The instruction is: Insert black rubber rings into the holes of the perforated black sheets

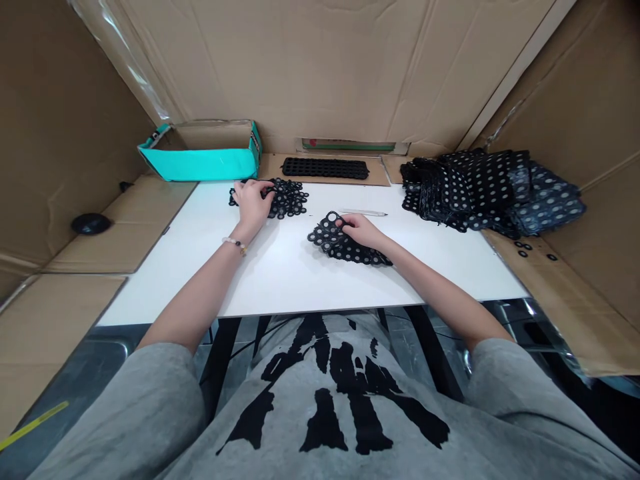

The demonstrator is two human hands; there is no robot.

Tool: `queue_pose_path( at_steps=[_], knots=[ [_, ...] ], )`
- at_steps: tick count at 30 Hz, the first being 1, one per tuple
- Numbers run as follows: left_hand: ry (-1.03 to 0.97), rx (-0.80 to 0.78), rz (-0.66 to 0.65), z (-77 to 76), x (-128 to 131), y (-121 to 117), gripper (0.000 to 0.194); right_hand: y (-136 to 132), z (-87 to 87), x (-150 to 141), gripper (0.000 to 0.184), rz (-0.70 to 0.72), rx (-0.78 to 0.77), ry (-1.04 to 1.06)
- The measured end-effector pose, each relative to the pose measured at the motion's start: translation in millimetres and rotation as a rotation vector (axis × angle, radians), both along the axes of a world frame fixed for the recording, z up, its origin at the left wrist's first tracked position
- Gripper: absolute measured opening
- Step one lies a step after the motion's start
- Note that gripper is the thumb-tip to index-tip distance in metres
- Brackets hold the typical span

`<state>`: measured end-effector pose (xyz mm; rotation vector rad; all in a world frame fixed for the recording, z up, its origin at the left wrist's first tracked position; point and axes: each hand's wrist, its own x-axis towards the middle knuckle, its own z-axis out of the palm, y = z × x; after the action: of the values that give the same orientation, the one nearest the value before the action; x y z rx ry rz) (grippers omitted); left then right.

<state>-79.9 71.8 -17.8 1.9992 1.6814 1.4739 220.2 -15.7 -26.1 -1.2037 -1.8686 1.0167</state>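
Note:
My left hand [254, 202] is over a pile of small black rings [287, 198] on the white board. Its fingertips are pinched together at the pile; whatever they grip is too small to make out. My right hand [361, 229] is closed on the upper edge of a black sheet with round holes [345, 245], which lies partly raised on the board. One ring-shaped corner of the sheet stands up beside the fingers. Just behind the right hand lies a thin white pen-like tool [367, 213].
A turquoise open box [200, 163] stands at the back left. A black perforated strip [325, 168] lies at the back. Stacked black perforated sheets [465, 187] are at the right, near several loose rings [523, 250]. A black round object [91, 223] sits left. Cardboard walls [320, 67] surround the white board [280, 287].

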Motion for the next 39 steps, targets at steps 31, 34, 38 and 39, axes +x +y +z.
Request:
queue_pose_path(
  at_steps=[31, 34, 38, 39],
  knots=[
    [0.002, -0.069, -0.021, -2.8, -3, 7, 0.037, -1, 2.0, 0, 0.019, -0.084, -0.066, -0.046],
    [0.127, -0.077, 0.105, -8.1, -12, 7, 0.034, -2, 3.1, -1, 0.019, -0.072, -0.068, -0.045],
    [0.203, -0.076, 0.116, -3.5, -1, -3, 0.039, -2, 4.3, -2, 0.019, -0.077, -0.072, -0.051],
    [0.209, -0.051, 0.090, 0.3, 4, -7, 0.040, -2, 4.5, -3, 0.019, -0.080, -0.071, -0.056]
  ],
)
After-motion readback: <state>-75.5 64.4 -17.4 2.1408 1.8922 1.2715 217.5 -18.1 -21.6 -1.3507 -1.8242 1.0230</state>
